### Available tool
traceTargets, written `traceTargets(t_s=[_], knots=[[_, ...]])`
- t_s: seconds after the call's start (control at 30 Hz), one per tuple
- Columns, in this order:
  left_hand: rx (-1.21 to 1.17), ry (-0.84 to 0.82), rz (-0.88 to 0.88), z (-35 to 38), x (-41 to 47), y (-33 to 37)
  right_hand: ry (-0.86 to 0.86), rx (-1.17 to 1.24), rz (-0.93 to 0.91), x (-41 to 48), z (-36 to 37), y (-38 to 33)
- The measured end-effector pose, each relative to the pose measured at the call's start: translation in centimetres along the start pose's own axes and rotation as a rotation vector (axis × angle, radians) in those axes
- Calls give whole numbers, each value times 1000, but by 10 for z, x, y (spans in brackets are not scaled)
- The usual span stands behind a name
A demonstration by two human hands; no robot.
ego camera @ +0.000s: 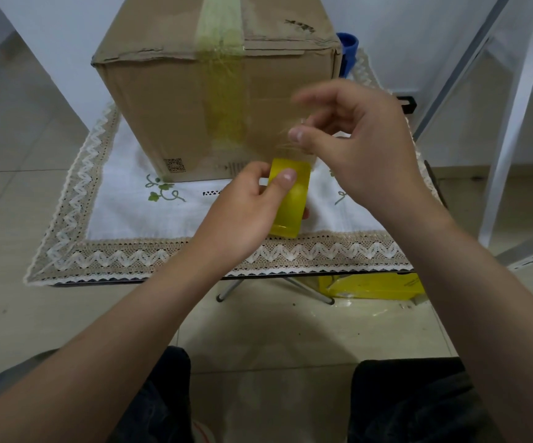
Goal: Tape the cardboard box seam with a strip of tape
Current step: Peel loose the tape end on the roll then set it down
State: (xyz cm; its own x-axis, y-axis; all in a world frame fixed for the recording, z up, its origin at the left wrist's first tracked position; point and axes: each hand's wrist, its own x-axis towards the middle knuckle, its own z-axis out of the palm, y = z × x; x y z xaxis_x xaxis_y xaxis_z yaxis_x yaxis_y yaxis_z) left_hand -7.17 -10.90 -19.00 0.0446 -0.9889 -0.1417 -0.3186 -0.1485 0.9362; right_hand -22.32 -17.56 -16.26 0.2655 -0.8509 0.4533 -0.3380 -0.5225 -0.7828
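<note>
A brown cardboard box (169, 103) stands on a small table covered with a lace-edged white cloth (124, 199). A yellowish strip of tape (223, 75) runs along its top seam and down the front face. In front of the box my left hand (246, 206) grips a yellow tape roll (290, 199), thumb on its face. My right hand (358, 145) is just above the roll, its thumb and fingers pinching the clear free end of tape (294, 145) pulled up from the roll. The fingers are motion-blurred.
A blue object (348, 46) peeks out behind the box's right corner. A yellow package (374, 286) lies on the tiled floor under the table. A white metal frame (508, 123) stands at the right. My knees in dark trousers are at the bottom.
</note>
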Motion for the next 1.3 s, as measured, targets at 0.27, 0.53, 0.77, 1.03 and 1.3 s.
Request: traceTargets(t_s=[0.27, 0.53, 0.77, 1.03, 1.3], knots=[[59, 116, 0, -3, 1, 1, -35, 172, -41, -2, -3, -3], [-91, 302, 337, -12, 6, -2, -57, 186, -41, -3, -1, -3], [-87, 338, 407, -12, 13, -5, -68, 202, -15, -3, 1, -1], [-101, 315, 371, -7, 15, -6, -60, 226, 7, -3, 4, 1], [-102, 359, 332, -4, 22, -11, -39, 189, -4, -3, 3, 4]])
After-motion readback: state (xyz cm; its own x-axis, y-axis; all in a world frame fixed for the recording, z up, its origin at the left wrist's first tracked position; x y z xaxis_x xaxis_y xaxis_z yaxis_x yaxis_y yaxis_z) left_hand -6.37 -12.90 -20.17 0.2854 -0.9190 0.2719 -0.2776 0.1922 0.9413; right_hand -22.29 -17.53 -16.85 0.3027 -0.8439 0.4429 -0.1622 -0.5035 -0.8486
